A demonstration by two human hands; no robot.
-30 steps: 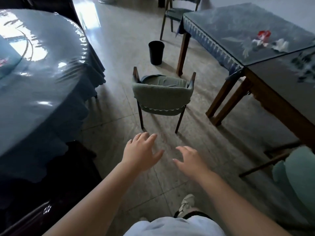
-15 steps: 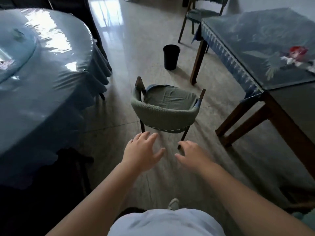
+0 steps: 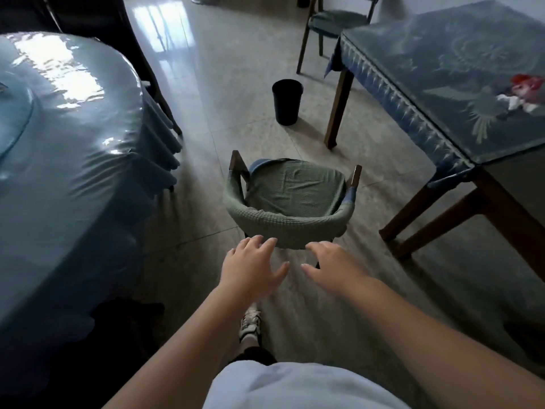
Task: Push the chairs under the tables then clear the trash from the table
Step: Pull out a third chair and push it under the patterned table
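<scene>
Both hands, the left hand (image 3: 250,268) and the right hand (image 3: 330,265), are reaching with fingers spread, holding nothing, just short of the green-covered chair (image 3: 290,206) standing on the floor between the round desk (image 3: 73,137) and the rectangular desk (image 3: 442,84). A careless shove risks skidding it into the black bin (image 3: 286,101).

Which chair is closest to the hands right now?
The green-covered chair standing alone mid-floor, its backrest just ahead of both hands. The other chair sits far off at the rectangular table.
</scene>
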